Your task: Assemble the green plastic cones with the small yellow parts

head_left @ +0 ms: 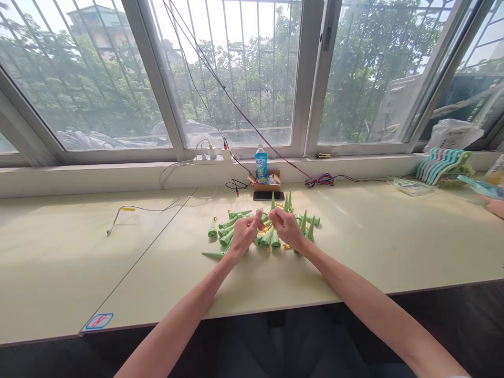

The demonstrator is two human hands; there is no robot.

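The left hand and right hand meet over a heap of green cones on the table. Each hand is curled nearly closed, thumb and fingertips pinched and pointing at the other hand. Whatever they grip is too small to make out.

About fourteen cones can be counted, and the hands hide more:
- Three stand upright just beyond the right hand.
- Three or four lie or lean on its outer side.
- Some four lie beyond and outside the left hand.
- One stands alone further out on that side.
- One lies flat just short of the left wrist.
- A few poke out beneath the two hands, with small yellow bits among them.

Straight beyond the hands lies one dark phone. Past it sits one small cardboard box, with one blue-labelled bottle standing behind the box. One red-and-black cable is coiled beyond the right hand. Well off to the right lies one stack of pastel hangers, and another person's hand shows at the frame edge.
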